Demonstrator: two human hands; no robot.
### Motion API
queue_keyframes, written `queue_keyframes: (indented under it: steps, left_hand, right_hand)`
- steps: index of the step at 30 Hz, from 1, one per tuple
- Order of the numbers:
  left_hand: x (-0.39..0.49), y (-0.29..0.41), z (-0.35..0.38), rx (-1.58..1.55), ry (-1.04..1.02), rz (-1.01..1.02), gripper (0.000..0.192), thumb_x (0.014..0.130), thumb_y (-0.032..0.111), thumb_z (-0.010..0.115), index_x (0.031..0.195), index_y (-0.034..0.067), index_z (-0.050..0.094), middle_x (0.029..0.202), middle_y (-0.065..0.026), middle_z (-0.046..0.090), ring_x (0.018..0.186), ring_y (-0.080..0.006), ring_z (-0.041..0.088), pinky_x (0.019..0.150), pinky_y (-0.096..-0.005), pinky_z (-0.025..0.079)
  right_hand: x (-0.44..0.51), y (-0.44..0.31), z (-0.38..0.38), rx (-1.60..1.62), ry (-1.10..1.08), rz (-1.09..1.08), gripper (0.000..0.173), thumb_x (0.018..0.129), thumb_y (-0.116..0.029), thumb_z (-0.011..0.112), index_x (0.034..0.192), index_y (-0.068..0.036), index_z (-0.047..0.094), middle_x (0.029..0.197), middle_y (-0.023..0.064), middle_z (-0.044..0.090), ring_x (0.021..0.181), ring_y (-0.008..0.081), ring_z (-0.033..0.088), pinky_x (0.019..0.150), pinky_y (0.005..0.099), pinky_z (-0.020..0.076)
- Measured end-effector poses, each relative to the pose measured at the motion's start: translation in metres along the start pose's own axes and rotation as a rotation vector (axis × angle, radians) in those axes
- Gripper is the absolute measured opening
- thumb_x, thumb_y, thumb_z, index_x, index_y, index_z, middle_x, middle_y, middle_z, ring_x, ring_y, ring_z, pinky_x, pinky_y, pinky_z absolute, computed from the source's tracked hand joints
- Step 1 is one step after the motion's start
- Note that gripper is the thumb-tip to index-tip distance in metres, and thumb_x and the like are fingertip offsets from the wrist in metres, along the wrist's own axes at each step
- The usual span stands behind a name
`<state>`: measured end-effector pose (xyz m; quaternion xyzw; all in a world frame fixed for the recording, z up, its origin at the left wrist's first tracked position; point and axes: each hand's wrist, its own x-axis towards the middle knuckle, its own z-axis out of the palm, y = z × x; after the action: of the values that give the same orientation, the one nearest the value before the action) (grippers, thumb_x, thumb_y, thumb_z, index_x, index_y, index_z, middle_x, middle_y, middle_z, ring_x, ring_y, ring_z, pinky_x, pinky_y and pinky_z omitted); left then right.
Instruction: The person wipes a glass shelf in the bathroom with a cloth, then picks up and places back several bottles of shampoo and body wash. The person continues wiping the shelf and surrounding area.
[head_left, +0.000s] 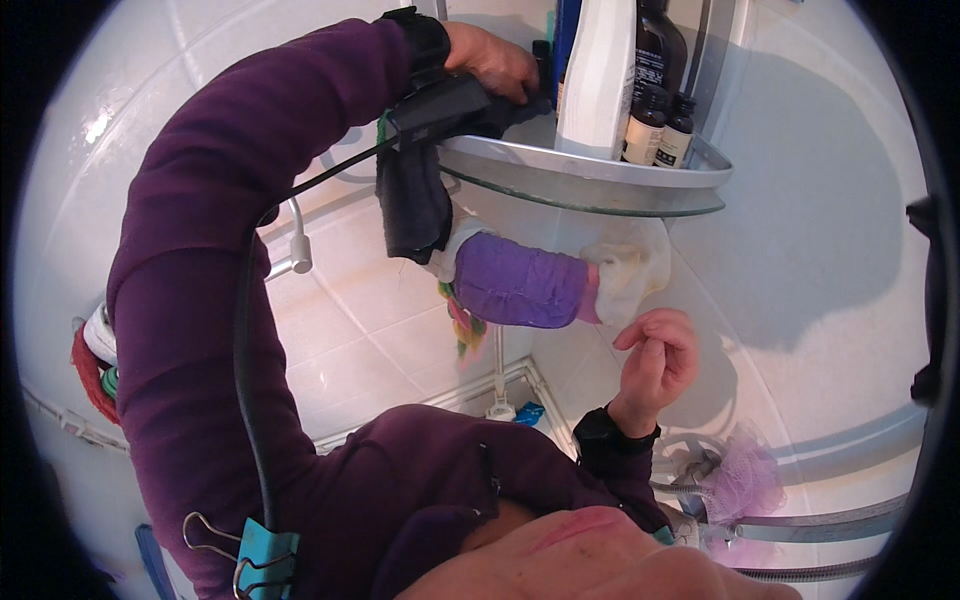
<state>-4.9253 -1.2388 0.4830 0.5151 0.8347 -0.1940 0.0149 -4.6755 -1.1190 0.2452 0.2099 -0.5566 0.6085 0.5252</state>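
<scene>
At the top, my left hand (495, 64) reaches over the corner shelf (585, 161), its bent fingers on a dark grey cloth (416, 206). The cloth lies partly on the shelf and hangs down past its left end. A black box-like device (439, 112) with a cable is at my left wrist. My right hand (660, 360) is raised at the lower right, fingers loosely bent, with nothing visible in it. Just above it hangs a whitish cloth (634, 274), beside a purple cloth roll (521, 281) below the shelf. What holds these up is hidden.
On the shelf stand a white tube (596, 82), two small brown bottles (645, 131) and a larger dark bottle (660, 52). A metal fixture (300, 251) projects at the left. A pink mesh sponge (742, 480) hangs at the lower right near a metal rail (825, 525) and a hose.
</scene>
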Motion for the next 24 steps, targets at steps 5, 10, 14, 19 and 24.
queue_keyframes:
  steps: [5, 10, 14, 19, 24]
  left_hand:
    - [-0.023, 0.002, 0.006, -0.327, -0.080, 0.095, 0.042, 0.094, 0.009, 0.043, 0.136, 0.006, 0.040, 0.132, -0.0131, 0.048, 0.120, -0.0280, 0.046, 0.106, -0.0328, 0.033]
    - [-0.039, 0.002, 0.007, -0.381, -0.108, 0.171, 0.043, 0.091, 0.002, 0.044, 0.134, 0.005, 0.043, 0.129, -0.0106, 0.050, 0.115, -0.0239, 0.048, 0.105, -0.0311, 0.034]
    - [-0.051, 0.000, 0.010, -0.577, -0.112, 0.263, 0.037, 0.088, -0.003, 0.044, 0.124, 0.002, 0.054, 0.125, -0.0098, 0.053, 0.111, -0.0216, 0.050, 0.103, -0.0285, 0.034]
    - [-0.062, -0.006, 0.014, -0.686, -0.150, 0.300, 0.030, 0.085, -0.007, 0.045, 0.108, 0.000, 0.063, 0.123, -0.0099, 0.054, 0.108, -0.0211, 0.051, 0.098, -0.0285, 0.037]
    - [-0.066, -0.008, 0.014, -0.543, -0.116, 0.420, 0.026, 0.083, -0.007, 0.048, 0.102, -0.002, 0.064, 0.116, -0.0108, 0.057, 0.101, -0.0214, 0.054, 0.093, -0.0300, 0.041]
  right_hand:
    - [-0.004, 0.000, 0.006, 0.022, -0.045, 0.055, 0.009, 0.087, 0.001, 0.046, 0.091, 0.002, 0.055, 0.090, 0.0161, 0.054, 0.061, 0.0178, 0.057, 0.057, 0.0259, 0.0460]
    - [-0.001, 0.002, 0.014, 0.021, -0.044, 0.079, 0.010, 0.087, 0.002, 0.045, 0.091, 0.001, 0.055, 0.092, 0.0152, 0.054, 0.064, 0.0166, 0.056, 0.060, 0.0265, 0.0460]
    - [0.005, 0.003, 0.020, 0.022, -0.012, 0.132, 0.011, 0.088, 0.003, 0.044, 0.092, 0.002, 0.055, 0.093, 0.0146, 0.054, 0.065, 0.0155, 0.055, 0.061, 0.0265, 0.0454]
    - [0.023, 0.002, 0.022, -0.057, -0.009, 0.076, 0.012, 0.088, 0.003, 0.044, 0.093, 0.002, 0.055, 0.094, 0.0145, 0.055, 0.065, 0.0155, 0.055, 0.062, 0.0258, 0.0448]
    - [0.041, -0.007, 0.013, -0.098, 0.056, 0.018, 0.013, 0.088, 0.002, 0.044, 0.095, 0.002, 0.055, 0.096, 0.0143, 0.056, 0.065, 0.0155, 0.056, 0.062, 0.0261, 0.0450]
